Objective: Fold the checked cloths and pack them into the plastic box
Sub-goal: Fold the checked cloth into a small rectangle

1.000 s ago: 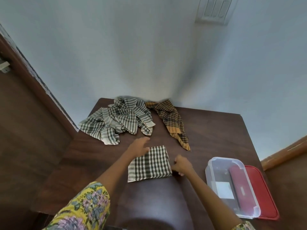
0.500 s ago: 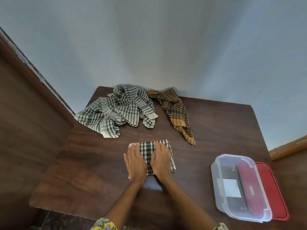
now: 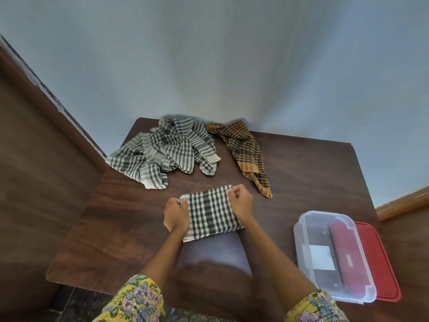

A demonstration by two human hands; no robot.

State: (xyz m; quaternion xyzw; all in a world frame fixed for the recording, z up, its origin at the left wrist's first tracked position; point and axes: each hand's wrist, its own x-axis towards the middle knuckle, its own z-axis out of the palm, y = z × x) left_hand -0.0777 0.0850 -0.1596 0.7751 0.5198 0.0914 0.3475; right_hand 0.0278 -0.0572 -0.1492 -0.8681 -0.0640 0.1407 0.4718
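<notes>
A folded dark-green and white checked cloth lies on the wooden table in front of me. My left hand pinches its far left corner. My right hand grips its far right corner, fingers curled on the edge. A crumpled pile of green-and-white checked cloths sits at the table's back left. Beside it lies a crumpled orange and black checked cloth. The clear plastic box stands open at the right, with no cloth inside.
A red lid lies under and beside the box at the table's right edge. A grey-blue wall rises behind the table. A brown wooden panel borders the left side. Bare table surface lies between the folded cloth and the box.
Both hands lay flat on top of the folded cloth half a second ago. They have slid apart to its sides and now pinch the far corners.
</notes>
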